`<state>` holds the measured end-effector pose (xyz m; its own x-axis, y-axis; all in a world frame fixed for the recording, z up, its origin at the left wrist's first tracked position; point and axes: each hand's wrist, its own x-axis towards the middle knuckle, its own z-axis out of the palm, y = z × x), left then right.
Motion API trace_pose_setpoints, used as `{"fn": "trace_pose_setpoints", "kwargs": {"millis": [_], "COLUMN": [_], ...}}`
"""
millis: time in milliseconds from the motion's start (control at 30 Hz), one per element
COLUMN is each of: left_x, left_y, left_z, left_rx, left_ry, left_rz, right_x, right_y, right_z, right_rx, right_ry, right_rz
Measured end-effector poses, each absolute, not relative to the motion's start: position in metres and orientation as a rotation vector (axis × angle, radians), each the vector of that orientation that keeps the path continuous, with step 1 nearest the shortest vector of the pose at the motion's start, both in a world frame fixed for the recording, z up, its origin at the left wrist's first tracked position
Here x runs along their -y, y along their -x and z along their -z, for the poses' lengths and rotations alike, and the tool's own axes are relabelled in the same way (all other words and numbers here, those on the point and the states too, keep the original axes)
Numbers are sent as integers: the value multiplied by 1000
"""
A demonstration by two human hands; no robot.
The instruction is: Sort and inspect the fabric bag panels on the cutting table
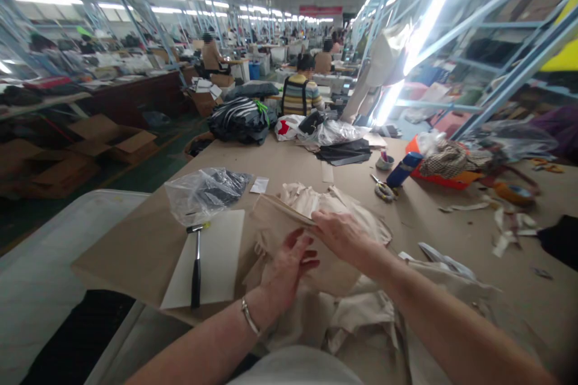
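The beige fabric (332, 267) is spread in loose folds over the near middle of the worktop (289, 156). Its raised edge is gripped by the fingers of the right hand (341, 234), while the fingers of the left hand (286, 267) are parted and slightly curled in front of it, nothing seen to be clasped. Part of the fabric is hidden by the hands and the right forearm.

To the left, a hammer (195, 274) is laid on a white board (226, 264), with a small white packet (259, 184) placed beyond. Past the fabric, dark cloth pieces (345, 151) and a striped dark bundle (239, 121) are piled at the far edge. Scissors (385, 192) are set down on the right, near a blue cylinder (403, 170) that is tilted. Farther right, a roll of tape (513, 193) is surrounded by scraps.

Dark material is enclosed in a clear plastic bag (189, 195) beyond the board. Small items are held in a cup (385, 163); checked cloth and crumpled plastic are heaped in an orange tray (445, 181). Open cardboard boxes (133, 144) are left on the floor, their contents not discernible.
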<state>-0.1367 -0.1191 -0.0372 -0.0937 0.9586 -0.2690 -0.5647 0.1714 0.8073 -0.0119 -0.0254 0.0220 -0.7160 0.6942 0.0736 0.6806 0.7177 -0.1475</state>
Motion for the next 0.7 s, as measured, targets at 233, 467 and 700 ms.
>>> {"fn": "trace_pose_setpoints", "kwargs": {"millis": [233,467,700], "left_x": [117,133,129], "left_y": [130,139,137], "left_z": [14,26,16], "left_rx": [-1007,-1044,-1028], "left_ry": [-463,-536,-625], "left_rz": [-1295,-1077,-1019], "right_x": [74,98,87], "right_y": [18,6,-6], "right_z": [21,51,50], "right_rx": [2169,2233,2197], "right_ry": [1175,1048,1169], "right_rz": [-1014,-945,-844]}}
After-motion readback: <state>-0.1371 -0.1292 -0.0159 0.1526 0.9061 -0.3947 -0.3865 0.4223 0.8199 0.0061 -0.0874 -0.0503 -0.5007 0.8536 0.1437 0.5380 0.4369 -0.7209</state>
